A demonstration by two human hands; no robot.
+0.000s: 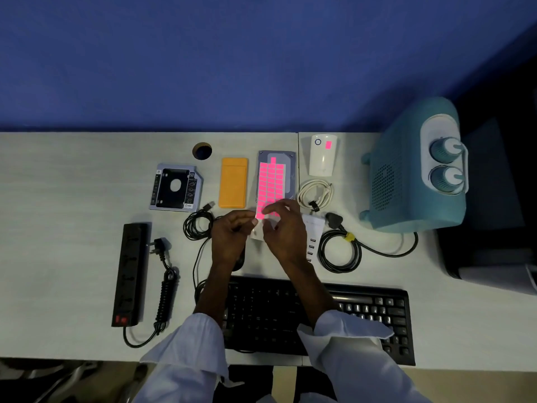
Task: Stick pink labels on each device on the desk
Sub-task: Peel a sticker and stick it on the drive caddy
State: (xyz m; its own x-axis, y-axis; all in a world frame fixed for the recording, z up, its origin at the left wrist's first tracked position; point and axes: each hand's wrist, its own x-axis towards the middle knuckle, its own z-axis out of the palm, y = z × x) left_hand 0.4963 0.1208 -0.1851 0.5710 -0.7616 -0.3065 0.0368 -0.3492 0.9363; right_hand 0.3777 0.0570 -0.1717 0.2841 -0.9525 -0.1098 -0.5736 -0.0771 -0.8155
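Note:
A sheet of pink labels [270, 181] is held up over the grey hard drive [291, 158]. My left hand [232, 234] pinches the sheet's lower edge. My right hand [283, 228] has its fingertips on the bottom rows of labels. The white plug-in device [322, 158] at the back carries one pink label [328, 144]. No label shows on the orange case [233, 183], the drive caddy [175, 187], the black power strip [129, 271], the black keyboard [372, 318] or the teal heater [406, 175]. A white USB hub [313, 231] lies partly hidden under my right hand.
A coiled black USB cable [197, 225] lies left of my hands, a coiled white cable [315, 193] and the heater's black cord [340, 251] to the right. A cable hole [202, 150] is at the desk's back. A dark object [488, 257] stands at the right edge.

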